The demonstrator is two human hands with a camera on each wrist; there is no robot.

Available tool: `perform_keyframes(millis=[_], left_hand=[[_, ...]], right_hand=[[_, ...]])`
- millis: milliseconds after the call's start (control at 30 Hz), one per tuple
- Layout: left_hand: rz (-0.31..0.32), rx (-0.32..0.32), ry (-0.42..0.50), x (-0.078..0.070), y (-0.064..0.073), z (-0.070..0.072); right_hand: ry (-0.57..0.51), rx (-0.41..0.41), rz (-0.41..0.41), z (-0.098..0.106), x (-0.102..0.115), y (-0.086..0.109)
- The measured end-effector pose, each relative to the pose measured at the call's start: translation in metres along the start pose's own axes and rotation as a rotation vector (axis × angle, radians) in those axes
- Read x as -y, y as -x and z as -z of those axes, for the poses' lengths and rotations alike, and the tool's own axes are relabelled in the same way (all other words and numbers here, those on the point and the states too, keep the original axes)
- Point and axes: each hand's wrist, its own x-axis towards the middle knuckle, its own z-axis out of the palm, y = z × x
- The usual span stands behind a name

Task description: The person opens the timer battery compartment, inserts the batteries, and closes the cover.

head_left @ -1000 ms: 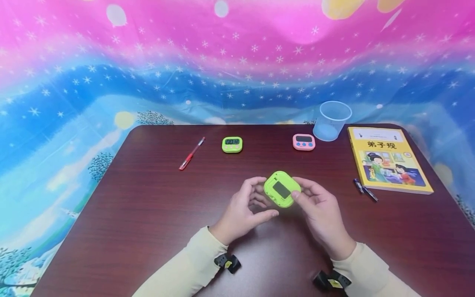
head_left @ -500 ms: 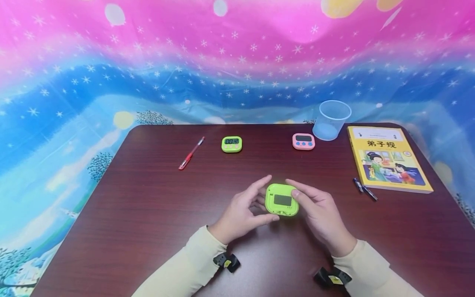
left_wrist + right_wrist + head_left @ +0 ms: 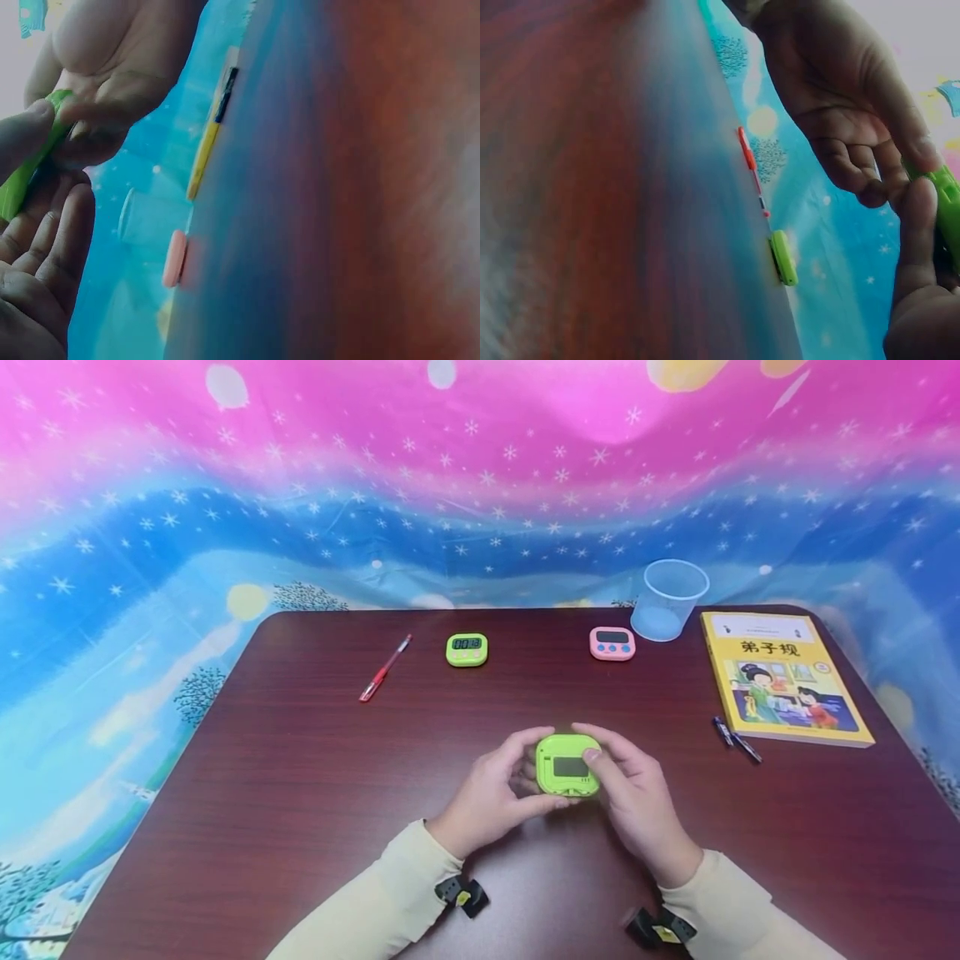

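Between both hands is a lime-green digital timer (image 3: 568,767), its face with a grey rectangle and small holes turned up toward the head camera. My left hand (image 3: 491,789) holds its left side, thumb along the near edge and fingers behind. The right hand (image 3: 637,797) grips the right side, its thumb pressed on the upper right of that face. The left wrist view catches the timer (image 3: 34,165) edge-on amid the fingers. In the right wrist view, fingertips of both hands meet at the timer (image 3: 946,199).
Farther back on the dark wooden table (image 3: 300,827) lie a red pen (image 3: 386,668), another green timer (image 3: 467,649) with digits showing and a pink timer (image 3: 612,644). A clear plastic cup (image 3: 669,602) stands beside a yellow book (image 3: 783,681). Dark pen pieces (image 3: 737,741) lie near the book.
The held timer has turned from a slant to nearly square and come slightly nearer. My left thumb and fingers have closed in on it; the right hand has shifted slightly left.
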Motion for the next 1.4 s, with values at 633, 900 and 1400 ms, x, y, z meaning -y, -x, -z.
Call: perform_keyframes(millis=[633,900,1400], left_hand=[[0.218,-0.096,0.409,0.003,0.003,-0.009],[0.266,-0.08,0.414,0.004,0.003,-0.009],[0.292,-0.189,0.443,0.012,0.008,-0.028]], right_hand=[[0.068,-0.035,0.005,-0.008,-0.009,0.002],[0.043,-0.032,-0.016,-0.009,-0.012,0.002],[-0.025,-0.116,-0.122,-0.021,-0.019,0.002]])
